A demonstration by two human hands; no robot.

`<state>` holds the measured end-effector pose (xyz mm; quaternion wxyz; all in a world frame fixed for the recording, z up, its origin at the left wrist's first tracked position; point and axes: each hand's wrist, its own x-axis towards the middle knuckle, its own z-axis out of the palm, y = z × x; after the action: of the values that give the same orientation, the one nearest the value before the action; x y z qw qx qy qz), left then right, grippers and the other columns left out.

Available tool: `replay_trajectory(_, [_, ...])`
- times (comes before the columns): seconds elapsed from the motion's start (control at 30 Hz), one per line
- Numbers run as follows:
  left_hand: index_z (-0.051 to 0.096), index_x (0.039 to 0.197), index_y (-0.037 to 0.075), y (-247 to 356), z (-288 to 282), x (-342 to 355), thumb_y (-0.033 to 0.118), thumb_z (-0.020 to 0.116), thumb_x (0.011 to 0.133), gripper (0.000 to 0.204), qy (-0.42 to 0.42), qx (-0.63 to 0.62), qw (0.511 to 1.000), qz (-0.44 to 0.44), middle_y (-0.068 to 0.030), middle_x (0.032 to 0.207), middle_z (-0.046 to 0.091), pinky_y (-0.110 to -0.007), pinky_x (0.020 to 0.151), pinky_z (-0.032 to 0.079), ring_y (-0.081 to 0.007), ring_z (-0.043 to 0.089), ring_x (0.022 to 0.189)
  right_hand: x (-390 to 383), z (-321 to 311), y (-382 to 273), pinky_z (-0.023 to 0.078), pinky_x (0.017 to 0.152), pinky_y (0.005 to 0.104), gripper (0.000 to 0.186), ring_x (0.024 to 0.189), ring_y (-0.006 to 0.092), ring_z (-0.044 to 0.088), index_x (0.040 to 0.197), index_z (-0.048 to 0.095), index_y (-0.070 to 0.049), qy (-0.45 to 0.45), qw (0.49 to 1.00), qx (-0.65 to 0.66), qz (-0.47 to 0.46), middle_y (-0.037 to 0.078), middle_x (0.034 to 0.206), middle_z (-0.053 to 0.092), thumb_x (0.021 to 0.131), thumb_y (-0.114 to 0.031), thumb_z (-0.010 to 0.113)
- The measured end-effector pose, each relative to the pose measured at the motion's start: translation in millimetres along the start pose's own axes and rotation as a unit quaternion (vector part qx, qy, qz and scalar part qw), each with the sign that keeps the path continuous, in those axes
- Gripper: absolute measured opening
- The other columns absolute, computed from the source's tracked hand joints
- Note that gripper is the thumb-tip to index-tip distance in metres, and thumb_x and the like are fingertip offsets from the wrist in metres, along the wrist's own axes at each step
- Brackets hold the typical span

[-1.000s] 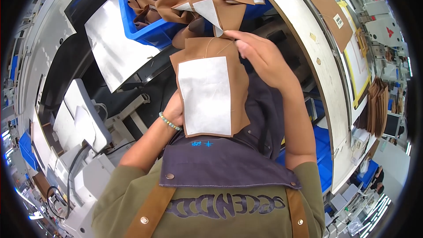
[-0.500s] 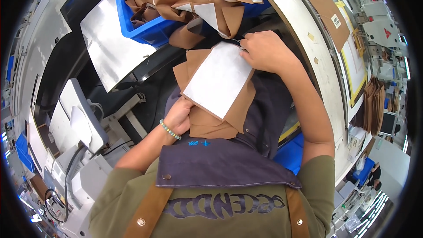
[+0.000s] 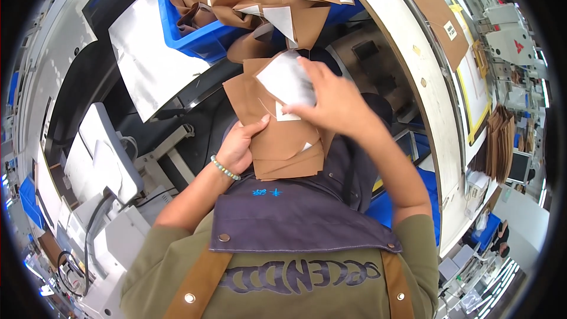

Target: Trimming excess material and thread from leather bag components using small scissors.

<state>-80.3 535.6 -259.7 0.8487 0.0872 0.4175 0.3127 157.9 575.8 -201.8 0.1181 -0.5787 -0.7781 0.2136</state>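
Observation:
A stack of brown leather-like panels [image 3: 283,145] lies above my lap. My left hand [image 3: 241,145] grips its left side, thumb on the top panel and fingers hidden beneath. Over the stack's far end, a white-faced brown panel [image 3: 282,78] is raised and bent, its right part smeared by motion. My right hand [image 3: 336,101] is curled about that panel's right edge, fingers at the far side and thumb at the near side. A small white patch [image 3: 287,112] shows by the thumb. Loose thread lies on the stack.
Just beyond the stack, a blue bin [image 3: 204,44] overflows with brown pieces [image 3: 230,6], some hanging over its rim. A pale table edge [image 3: 407,53] curves along the right, with a brown panel [image 3: 437,20] on it. White machine parts [image 3: 109,153] stand at left.
My right hand has come nearer and turned over the stack, bending up the white-faced panel that lay flat. Brown panels beneath are uncovered. My left thumb now rests on top.

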Motion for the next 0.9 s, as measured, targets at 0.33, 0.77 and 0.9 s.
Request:
replay_trajectory(0.33, [0.058,0.127,-0.001,1.3,2.2,-2.4,0.01,0.062,0.1,0.03,0.026,0.014,1.0,-0.002,-0.0102,0.121,0.068,-0.035,0.094,0.057,-0.0193,0.068,0.107,-26.2,8.6,-7.6,0.057,0.063,0.0389,0.024,0.076,0.0294,0.071,0.1,0.067,-0.009,0.135,0.989,0.031,-0.054,0.008,0.104,0.073,0.076,-0.007,0.07])
replay_trajectory(0.77, [0.054,0.133,0.002,-22.3,-13.0,-4.6,0.032,0.06,0.103,0.042,0.082,0.082,0.992,0.048,-0.0105,0.12,0.067,-0.035,0.089,0.058,-0.0201,0.069,0.103,-44.7,35.3,-36.7,0.055,0.075,0.0386,0.028,0.087,0.029,0.07,0.104,0.064,-0.005,-0.117,0.93,0.271,-0.218,0.013,0.116,0.068,0.081,-0.018,0.076])
replay_trajectory(0.9, [0.055,0.129,0.0,-21.1,-6.3,-5.1,0.023,0.064,0.101,0.037,0.106,0.092,0.99,0.032,-0.0087,0.111,0.069,-0.034,0.083,0.059,-0.0176,0.07,0.096,11.4,14.5,2.0,0.05,0.079,0.0413,0.045,0.084,0.0356,0.062,0.133,0.059,0.001,-0.006,0.963,0.252,-0.089,0.017,0.099,0.063,0.099,-0.028,0.053])
